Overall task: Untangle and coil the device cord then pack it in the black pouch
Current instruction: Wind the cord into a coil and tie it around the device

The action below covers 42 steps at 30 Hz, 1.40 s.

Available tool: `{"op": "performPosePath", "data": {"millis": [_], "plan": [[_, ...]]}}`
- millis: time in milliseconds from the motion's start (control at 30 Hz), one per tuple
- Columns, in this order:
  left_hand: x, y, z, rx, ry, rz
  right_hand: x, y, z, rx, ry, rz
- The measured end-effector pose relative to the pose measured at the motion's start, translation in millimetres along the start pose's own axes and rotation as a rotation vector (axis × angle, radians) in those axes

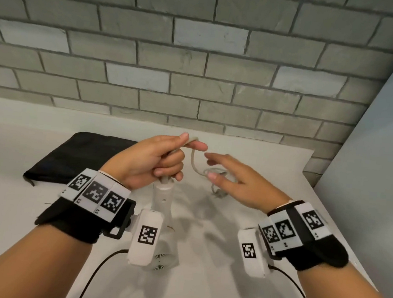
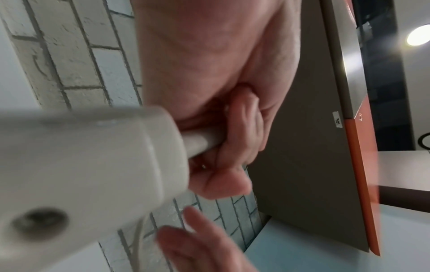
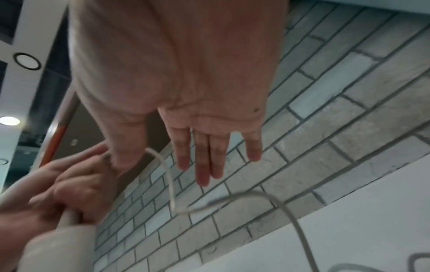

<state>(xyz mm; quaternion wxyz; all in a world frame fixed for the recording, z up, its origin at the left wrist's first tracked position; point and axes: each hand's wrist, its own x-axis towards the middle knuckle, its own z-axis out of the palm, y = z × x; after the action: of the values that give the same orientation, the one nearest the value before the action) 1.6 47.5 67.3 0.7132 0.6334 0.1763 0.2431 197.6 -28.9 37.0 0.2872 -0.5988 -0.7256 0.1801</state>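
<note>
Left hand [image 1: 152, 159] grips cord [image 1: 193, 159] at device [image 1: 163, 193] handle top. Cord droops right of device toward bench [image 1: 225, 283]. Right hand [image 1: 233, 179], fingers spread and empty, is nearest the slack. Black pouch [image 1: 74, 156] left of device.

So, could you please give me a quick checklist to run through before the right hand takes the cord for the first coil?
1. Left hand holds the cord where it leaves the white device: ok.
2. Right hand open, holding nothing: ok.
3. Cord untangled: not ok; loose loops lie on the table beyond the right hand.
4. Cord coiled: not ok.
5. Black pouch within reach, by the left hand: ok.
6. Pouch mouth open: cannot tell.
</note>
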Motion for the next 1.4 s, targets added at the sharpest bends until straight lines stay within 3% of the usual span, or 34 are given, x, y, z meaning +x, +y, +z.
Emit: {"op": "performPosePath", "data": {"millis": [133,233,300,333,400,467,500,567,700,800,900,967,1067,1200,1300,1400], "plan": [[-1,1,1,-0.088,-0.008,0.067,8,18,26,-0.25,-0.022,0.046],[-3,2,0,-0.173,-0.049,0.083,3,25,36,-0.006,-0.217,0.155],[-5,1,1,-0.202,-0.085,0.096,4,21,34,0.029,-0.18,0.162],[-6,0,1,-0.22,-0.116,0.105,7,20,29,-0.031,-0.054,0.157],[-8,0,3,-0.26,-0.195,0.129,15,18,14,-0.158,0.364,0.144],[-8,1,5,-0.265,-0.224,0.139,21,10,-6,0.04,0.774,0.128],[-8,0,7,-0.252,-0.214,0.141,21,4,-15,0.184,0.913,0.105],[-7,-1,12,-0.229,-0.197,0.152,22,-5,-23,0.326,1.035,0.028],[-10,2,24,-0.256,-0.242,0.19,19,-2,5,0.062,0.851,-0.021],[-10,5,29,-0.282,-0.21,0.218,12,12,35,-0.119,0.583,0.012],[-7,1,29,-0.358,-0.173,0.249,7,6,53,0.026,0.245,0.06],[-5,-5,29,-0.407,-0.113,0.255,4,-1,61,0.065,0.118,0.039],[-3,-13,27,-0.392,-0.025,0.31,0,-7,66,-0.064,0.061,-0.051],[0,-18,22,-0.021,0.129,0.358,-8,-12,63,-0.217,-0.015,-0.103],[1,-17,19,0.23,0.204,0.391,-16,-16,54,-0.31,0.029,-0.17],[2,-19,14,0.33,0.213,0.4,-22,-20,42,-0.31,0.085,-0.193]]}}
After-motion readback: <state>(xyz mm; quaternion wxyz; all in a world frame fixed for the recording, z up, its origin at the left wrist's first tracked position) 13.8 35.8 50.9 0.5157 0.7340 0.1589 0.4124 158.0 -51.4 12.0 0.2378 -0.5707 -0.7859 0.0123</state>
